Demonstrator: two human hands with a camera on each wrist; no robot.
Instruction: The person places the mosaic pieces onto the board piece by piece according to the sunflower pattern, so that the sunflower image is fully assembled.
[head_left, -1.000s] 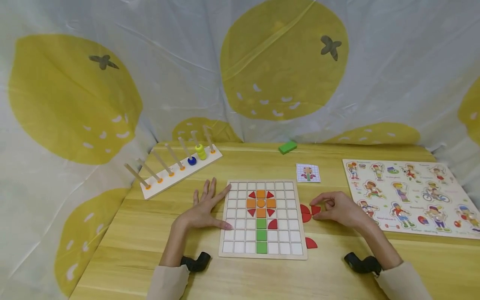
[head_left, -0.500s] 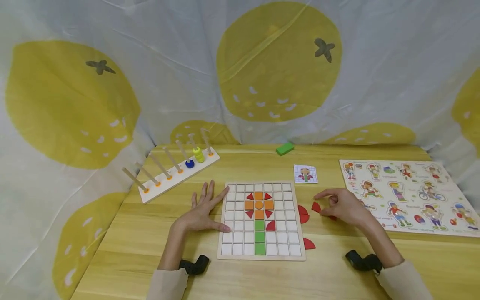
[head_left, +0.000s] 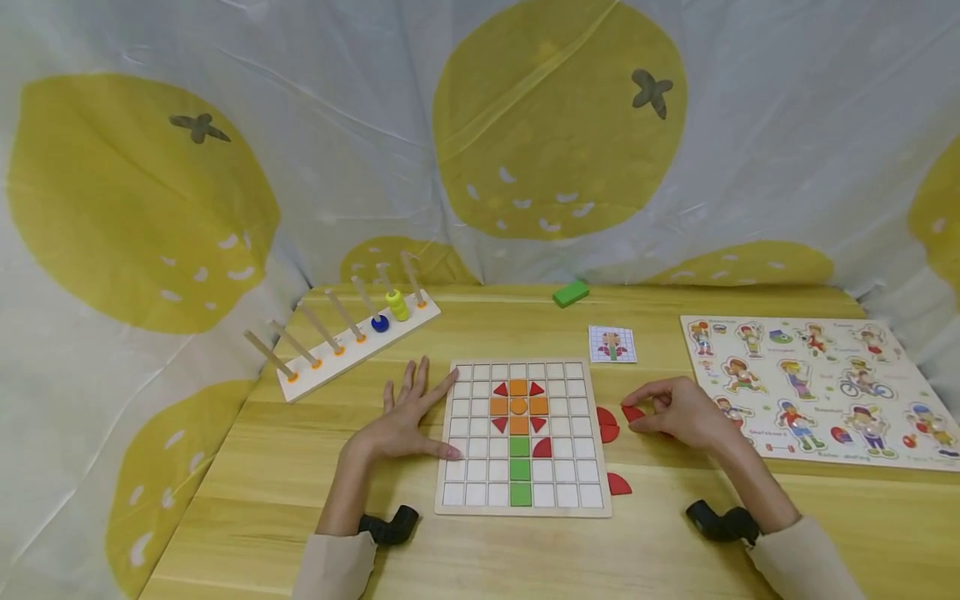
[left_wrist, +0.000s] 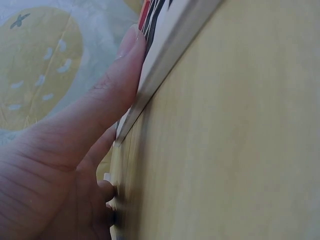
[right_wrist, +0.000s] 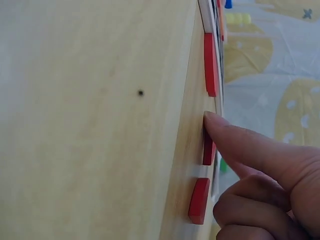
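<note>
Left hand: the left hand [head_left: 405,417] lies flat, fingers straight, steadying the grid board [head_left: 522,508] at its left edge.
Right hand: the right hand [head_left: 678,412] presses an index fingertip on a red quarter-circle piece [head_left: 632,413], other fingers curled, nothing gripped.
Piece: just right of the board, beside two more red pieces [head_left: 607,425].
Doing it well: probably pinch the piece's edges, keep the board braced.

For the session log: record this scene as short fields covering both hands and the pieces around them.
left hand: flat on the wooden table, fingers straight, touching the left edge of the wooden grid board
right hand: index fingertip on a flat red wooden piece
loose pieces: red quarter-circle pieces right of the board
on board: orange, red and green tiles forming a flower
</note>
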